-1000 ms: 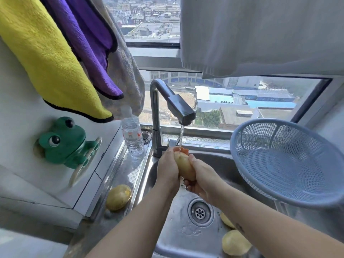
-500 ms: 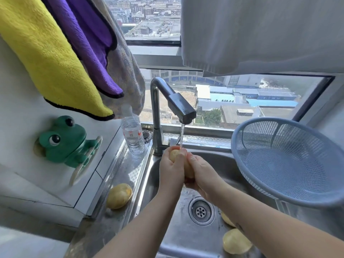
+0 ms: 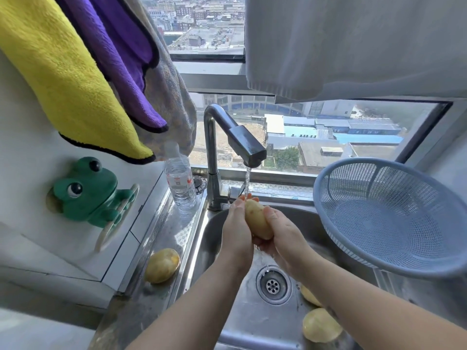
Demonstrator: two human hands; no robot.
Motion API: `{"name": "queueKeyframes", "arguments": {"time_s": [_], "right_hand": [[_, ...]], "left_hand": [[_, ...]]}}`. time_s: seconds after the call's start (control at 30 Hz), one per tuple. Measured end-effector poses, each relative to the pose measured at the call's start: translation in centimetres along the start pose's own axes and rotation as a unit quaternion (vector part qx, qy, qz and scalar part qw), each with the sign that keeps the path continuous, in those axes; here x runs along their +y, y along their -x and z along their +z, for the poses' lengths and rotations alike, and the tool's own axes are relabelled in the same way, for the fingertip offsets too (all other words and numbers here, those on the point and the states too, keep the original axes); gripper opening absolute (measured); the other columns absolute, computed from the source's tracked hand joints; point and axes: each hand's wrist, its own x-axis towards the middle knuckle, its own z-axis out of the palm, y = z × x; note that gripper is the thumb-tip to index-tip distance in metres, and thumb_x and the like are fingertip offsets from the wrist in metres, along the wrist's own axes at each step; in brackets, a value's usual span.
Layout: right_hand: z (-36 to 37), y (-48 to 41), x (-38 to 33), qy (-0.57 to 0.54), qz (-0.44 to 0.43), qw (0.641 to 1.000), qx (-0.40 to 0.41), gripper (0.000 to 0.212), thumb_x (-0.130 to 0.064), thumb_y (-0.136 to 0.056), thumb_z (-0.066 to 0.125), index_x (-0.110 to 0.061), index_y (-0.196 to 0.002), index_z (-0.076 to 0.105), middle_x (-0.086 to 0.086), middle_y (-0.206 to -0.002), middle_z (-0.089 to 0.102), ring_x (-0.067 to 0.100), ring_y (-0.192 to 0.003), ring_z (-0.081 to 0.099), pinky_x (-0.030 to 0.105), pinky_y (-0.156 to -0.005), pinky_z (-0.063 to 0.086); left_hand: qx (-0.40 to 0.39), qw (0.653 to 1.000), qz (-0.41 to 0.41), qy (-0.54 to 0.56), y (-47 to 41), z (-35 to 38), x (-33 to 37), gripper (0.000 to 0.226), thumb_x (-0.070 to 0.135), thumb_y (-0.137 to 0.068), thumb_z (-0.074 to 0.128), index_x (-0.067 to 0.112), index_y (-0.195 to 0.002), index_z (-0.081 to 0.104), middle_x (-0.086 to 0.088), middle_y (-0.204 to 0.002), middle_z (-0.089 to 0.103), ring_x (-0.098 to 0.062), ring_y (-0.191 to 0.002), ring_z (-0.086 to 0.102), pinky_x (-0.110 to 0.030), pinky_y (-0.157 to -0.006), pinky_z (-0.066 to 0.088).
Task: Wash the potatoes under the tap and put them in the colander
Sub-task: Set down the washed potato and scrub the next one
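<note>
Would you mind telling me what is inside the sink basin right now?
In the sink, the drain and two potatoes show near the right forearm, which covers part of one; whatever else lies beneath it cannot be seen.

One head-worn wide-angle view looks forward and down, close over the sink (image 3: 222, 322), facing the window (image 3: 328, 137)

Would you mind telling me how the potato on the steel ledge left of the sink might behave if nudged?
The potato on the ledge looks rounded and smooth, so it would probably roll. The ledge looks wet, so it may slip when gripped. It seems solid, likely stiff.
</note>
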Motion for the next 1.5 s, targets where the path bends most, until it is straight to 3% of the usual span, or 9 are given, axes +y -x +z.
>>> {"name": "queueKeyframes", "arguments": {"time_s": [0.1,0.37,0.47,0.53,0.67,0.87,1.1,1.33,1.5], "right_hand": [[0.0,0.2,-0.2,-0.019,0.031,0.999,-0.018,0.032,-0.03,-0.101,0.039,-0.008,-0.121,0.051,0.013,-0.089,0.054,0.018,-0.062,0.049,0.03,-0.06,0.04],[0.2,0.8,0.2,0.17,-0.086,0.982,-0.016,0.017,-0.024,-0.1,0.044,-0.017,-0.115,0.045,0.008,-0.097,0.055,0.014,-0.067,0.053,0.023,-0.053,0.045],[-0.3,0.8,0.2,0.19,-0.108,0.975,-0.029,0.019,-0.023,-0.097,0.049,-0.021,-0.115,0.044,0.007,-0.105,0.056,0.015,-0.079,0.057,0.024,-0.06,0.05],[-0.9,0.5,0.2,0.223,-0.125,0.967,-0.023,0.028,-0.022,-0.094,0.055,-0.021,-0.12,0.045,0.003,-0.11,0.057,0.016,-0.093,0.059,0.027,-0.075,0.053],[-1.9,0.0,-0.5,0.402,-0.21,0.891,0.006,0.06,-0.022,-0.082,0.073,-0.015,-0.135,0.045,-0.003,-0.115,0.058,0.01,-0.106,0.056,0.022,-0.095,0.045],[-1.1,-0.5,-1.6,0.393,-0.275,0.877,0.028,0.059,-0.024,-0.066,0.085,-0.018,-0.119,0.061,-0.012,-0.096,0.065,0.002,-0.088,0.062,0.014,-0.083,0.049],[0.6,-0.8,-1.4,0.31,-0.24,0.92,0.025,0.036,-0.031,-0.073,0.079,-0.035,-0.1,0.056,-0.007,-0.094,0.067,0.008,-0.087,0.064,0.024,-0.08,0.052],[2.5,-1.4,-1.8,0.179,-0.17,0.969,0.028,0.021,-0.024,-0.07,0.075,-0.021,-0.085,0.062,-0.002,-0.077,0.062,0.008,-0.066,0.058,0.02,-0.06,0.052],[3.4,-1.9,-1.1,0.153,-0.123,0.979,0.056,0.016,-0.02,-0.079,0.073,-0.016,-0.066,0.064,0.004,-0.066,0.061,0.016,-0.063,0.057,0.035,-0.063,0.051]], "left_hand": [[-0.021,0.996,0.051,-0.069,0.3,-0.5,-0.4,0.029,0.019,-0.101,0.035,0.02,-0.126,0.051,-0.01,-0.117,0.061,-0.026,-0.105,0.06,-0.038,-0.083,0.051],[0.035,0.996,-0.039,0.071,-0.5,-0.1,0.5,0.03,0.036,-0.099,0.04,0.016,-0.086,0.058,-0.007,-0.081,0.064,-0.027,-0.064,0.057,-0.022,-0.041,0.039],[0.048,0.989,-0.076,0.119,-0.9,-0.1,0.8,0.033,0.036,-0.101,0.035,0.019,-0.084,0.057,0.002,-0.078,0.068,-0.022,-0.064,0.061,-0.027,-0.051,0.042],[0.048,0.984,-0.105,0.133,-0.8,-0.1,1.0,0.034,0.037,-0.102,0.034,0.015,-0.095,0.059,-0.008,-0.091,0.066,-0.026,-0.074,0.062,-0.033,-0.056,0.047],[0.051,0.977,-0.124,0.168,-0.1,0.1,1.1,0.04,0.037,-0.102,0.038,0.006,-0.121,0.053,-0.024,-0.118,0.056,-0.032,-0.096,0.061,-0.041,-0.079,0.052],[-0.006,0.995,-0.001,0.096,0.1,-0.7,1.0,0.032,0.023,-0.097,0.05,0.009,-0.126,0.048,-0.022,-0.113,0.057,-0.026,-0.086,0.065,-0.027,-0.06,0.057],[-0.056,0.958,-0.155,0.233,0.5,-2.0,2.1,0.046,0.031,-0.104,0.03,-0.006,-0.108,0.058,-0.026,-0.087,0.071,-0.031,-0.076,0.072,-0.034,-0.061,0.061],[-0.181,0.981,-0.062,-0.032,0.9,-4.9,2.3,0.029,0.021,-0.1,0.042,0.017,-0.122,0.061,-0.006,-0.112,0.069,-0.016,-0.1,0.067,-0.035,-0.082,0.054],[-0.189,0.931,-0.006,-0.312,0.9,-4.8,3.3,0.031,0.002,-0.077,0.059,0.009,-0.108,0.06,-0.013,-0.087,0.061,-0.019,-0.081,0.06,-0.029,-0.071,0.052]]}}
